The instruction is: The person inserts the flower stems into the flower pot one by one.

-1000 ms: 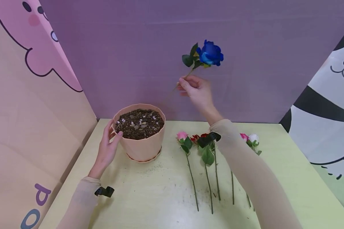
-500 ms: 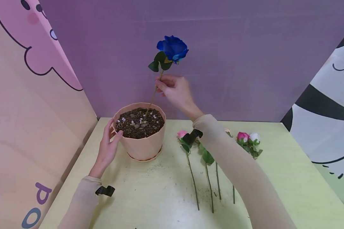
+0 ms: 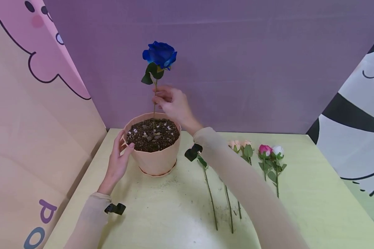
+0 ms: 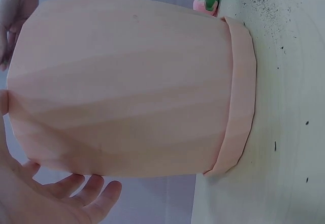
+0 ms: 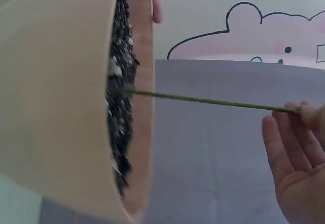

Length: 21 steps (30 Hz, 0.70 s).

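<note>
A pale pink flowerpot (image 3: 156, 162) full of dark soil (image 3: 143, 138) stands upright on its saucer, at the left of the table in the head view. My left hand (image 3: 117, 162) holds it by the left side, thumb at the rim and fingers curved along the wall. Between thumb and fingertips my right hand (image 3: 176, 105) pinches the thin green stem of a blue rose (image 3: 160, 55) above the pot. The stem (image 5: 213, 101) runs down to the soil near the middle, where its lower end meets the surface. Small pebbles (image 3: 156, 135) lie around that spot.
Several flowers lie on the table to the right, among them a bright pink rose (image 3: 265, 150), a white rose (image 3: 277, 150) and peach roses (image 3: 234, 144). My right forearm covers part of them. Soil crumbs (image 3: 171, 181) dot the tabletop (image 3: 162, 214). A purple backdrop (image 3: 252, 69) rises behind.
My right hand has carried the blue rose leftward from beside the pot to over it, and the stem has turned from slanted to nearly upright. The left hand has stayed on the pot.
</note>
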Tool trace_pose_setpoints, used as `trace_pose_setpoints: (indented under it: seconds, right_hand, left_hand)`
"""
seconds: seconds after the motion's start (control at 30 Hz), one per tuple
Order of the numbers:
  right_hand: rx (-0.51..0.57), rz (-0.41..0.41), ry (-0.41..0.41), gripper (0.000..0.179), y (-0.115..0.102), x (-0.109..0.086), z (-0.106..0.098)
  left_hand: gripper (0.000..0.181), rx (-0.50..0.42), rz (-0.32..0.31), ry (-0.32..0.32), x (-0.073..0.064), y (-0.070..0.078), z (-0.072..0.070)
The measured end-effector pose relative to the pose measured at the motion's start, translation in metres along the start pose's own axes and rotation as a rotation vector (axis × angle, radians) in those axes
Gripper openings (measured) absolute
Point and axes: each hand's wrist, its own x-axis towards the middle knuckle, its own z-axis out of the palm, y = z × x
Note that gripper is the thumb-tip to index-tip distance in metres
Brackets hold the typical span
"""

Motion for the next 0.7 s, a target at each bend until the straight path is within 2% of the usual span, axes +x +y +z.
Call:
trace_pose_setpoints:
  seconds: [0.13,0.27,0.47,0.7]
  right_hand:
    - [0.024,0.007,0.03,0.022,0.01,-0.002,0.015]
    - [-0.034,-0.028,0.058,0.022,0.016,-0.006,0.024]
    - [-0.134,-0.111,0.034,0.026,0.021,-0.013,0.035]
    - [-0.12,-0.158,0.076,0.03,0.042,-0.013,0.047]
  left_hand:
    - [0.072,-0.015,-0.005,0.002,-0.002,0.0,0.001]
    - [0.071,-0.021,-0.003,-0.004,-0.004,0.001,0.002]
    - [0.071,-0.009,-0.012,-0.008,-0.003,0.001,0.0]
    - [0.071,-0.015,0.011,0.006,0.0,0.0,-0.002]
